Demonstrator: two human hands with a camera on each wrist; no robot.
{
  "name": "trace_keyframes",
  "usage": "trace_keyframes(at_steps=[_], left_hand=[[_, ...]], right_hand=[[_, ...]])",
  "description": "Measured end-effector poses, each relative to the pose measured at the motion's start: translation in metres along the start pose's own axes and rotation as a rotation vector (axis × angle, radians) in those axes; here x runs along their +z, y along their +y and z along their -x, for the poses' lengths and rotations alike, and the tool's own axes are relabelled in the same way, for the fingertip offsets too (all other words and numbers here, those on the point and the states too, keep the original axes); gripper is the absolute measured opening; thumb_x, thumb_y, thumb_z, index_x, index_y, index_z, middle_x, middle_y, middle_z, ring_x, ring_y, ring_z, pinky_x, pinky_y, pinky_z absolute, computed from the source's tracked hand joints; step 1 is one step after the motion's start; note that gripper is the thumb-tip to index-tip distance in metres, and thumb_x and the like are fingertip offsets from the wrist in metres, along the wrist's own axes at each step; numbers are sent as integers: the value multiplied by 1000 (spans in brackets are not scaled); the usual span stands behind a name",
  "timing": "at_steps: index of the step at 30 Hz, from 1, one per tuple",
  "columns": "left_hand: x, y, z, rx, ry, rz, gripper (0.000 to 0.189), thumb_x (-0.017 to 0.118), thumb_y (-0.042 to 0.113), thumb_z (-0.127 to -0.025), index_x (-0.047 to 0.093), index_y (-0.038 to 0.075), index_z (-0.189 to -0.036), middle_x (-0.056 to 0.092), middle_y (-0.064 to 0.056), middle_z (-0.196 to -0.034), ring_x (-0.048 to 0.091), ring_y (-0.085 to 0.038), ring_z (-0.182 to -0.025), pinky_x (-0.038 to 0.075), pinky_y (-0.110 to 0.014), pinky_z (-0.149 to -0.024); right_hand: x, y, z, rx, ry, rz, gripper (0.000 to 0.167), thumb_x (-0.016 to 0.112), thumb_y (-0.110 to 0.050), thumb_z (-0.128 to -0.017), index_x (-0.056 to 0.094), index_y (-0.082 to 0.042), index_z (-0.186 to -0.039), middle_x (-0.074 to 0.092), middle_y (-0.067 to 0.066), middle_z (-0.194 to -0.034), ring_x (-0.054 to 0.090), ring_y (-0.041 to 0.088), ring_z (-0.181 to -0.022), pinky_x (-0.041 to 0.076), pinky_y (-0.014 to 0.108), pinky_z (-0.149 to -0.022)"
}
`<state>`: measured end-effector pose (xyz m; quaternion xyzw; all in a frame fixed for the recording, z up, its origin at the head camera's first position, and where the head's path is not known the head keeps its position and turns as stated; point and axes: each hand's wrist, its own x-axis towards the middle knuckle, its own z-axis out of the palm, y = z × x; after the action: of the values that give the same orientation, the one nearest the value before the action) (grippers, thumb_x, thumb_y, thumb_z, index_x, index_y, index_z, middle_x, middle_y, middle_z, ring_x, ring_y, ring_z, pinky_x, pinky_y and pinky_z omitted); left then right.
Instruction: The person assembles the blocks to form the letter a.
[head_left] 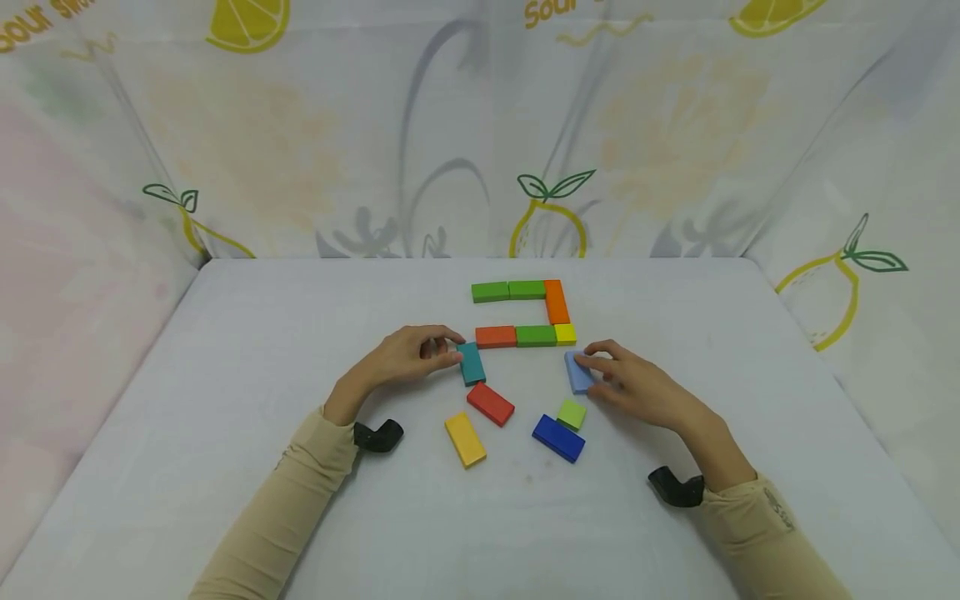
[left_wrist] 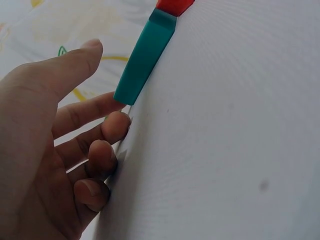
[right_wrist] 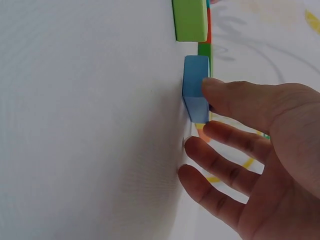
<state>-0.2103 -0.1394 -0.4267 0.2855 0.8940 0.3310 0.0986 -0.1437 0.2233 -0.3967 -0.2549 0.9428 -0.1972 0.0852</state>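
My left hand [head_left: 416, 354] is at the left side of a teal block [head_left: 471, 364]. In the left wrist view its index finger reaches the block's end, and the thumb stands apart from it. My right hand [head_left: 633, 383] holds a light blue block [head_left: 579, 372] between thumb and index finger. In the right wrist view the thumb lies against that block, which hides part of the index finger; the other fingers spread free. A red block [head_left: 491, 404] meets the teal block's near end. Beyond it is a row of orange-red [head_left: 496, 337], green [head_left: 536, 336] and yellow [head_left: 566, 334] blocks.
Two green blocks [head_left: 508, 291] and an orange block [head_left: 557, 302] continue the shape at the back. Nearer lie a yellow-orange block [head_left: 465, 439], a dark blue block [head_left: 558, 438] and a lime block [head_left: 572, 414]. A white cloth covers the table [head_left: 300, 333]; printed curtains hang behind.
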Motion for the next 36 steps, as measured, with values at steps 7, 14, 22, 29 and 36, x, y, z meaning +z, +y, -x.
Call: trace_keyframes(at_steps=[7, 14, 22, 29, 36], left_hand=[[0, 0, 1, 5, 2, -4, 30, 62, 41, -90, 65, 23, -113, 58, 7, -84, 49, -10, -70, 39, -22, -61], [0, 1, 1, 3, -3, -2, 31, 62, 41, -89, 65, 23, -114, 58, 7, -85, 49, -9, -69, 39, -22, -60], [1, 1, 0, -3, 4, -8, 29, 63, 41, -89, 66, 23, -113, 58, 6, -84, 49, -10, -69, 38, -23, -60], [1, 0, 0, 4, 8, -14, 29, 63, 40, -89, 66, 23, -113, 58, 6, -83, 49, -10, -69, 38, -23, -60], [1, 0, 0, 18, 16, -28, 31, 63, 41, -89, 66, 23, -113, 57, 7, -83, 48, -9, -68, 38, -22, -59]], right_hand=[[4, 1, -5, -4, 26, 6, 45, 62, -20, -92, 53, -9, -135, 48, 12, -135, 60, 21, -97, 52, 40, -84], [5, 0, -9, -11, 39, 28, 46, 61, -20, -92, 52, -10, -136, 47, 13, -135, 55, 15, -85, 49, 30, -75], [5, 0, -10, -12, 37, 29, 46, 61, -21, -92, 52, -10, -136, 47, 13, -135, 52, 12, -80, 45, 25, -70], [6, 1, -11, -23, 46, 35, 46, 61, -20, -92, 52, -11, -136, 47, 13, -136, 50, 10, -75, 44, 23, -68], [7, 1, -12, -22, 61, 37, 46, 61, -20, -92, 52, -11, -136, 47, 13, -135, 50, 10, -74, 44, 23, -67]])
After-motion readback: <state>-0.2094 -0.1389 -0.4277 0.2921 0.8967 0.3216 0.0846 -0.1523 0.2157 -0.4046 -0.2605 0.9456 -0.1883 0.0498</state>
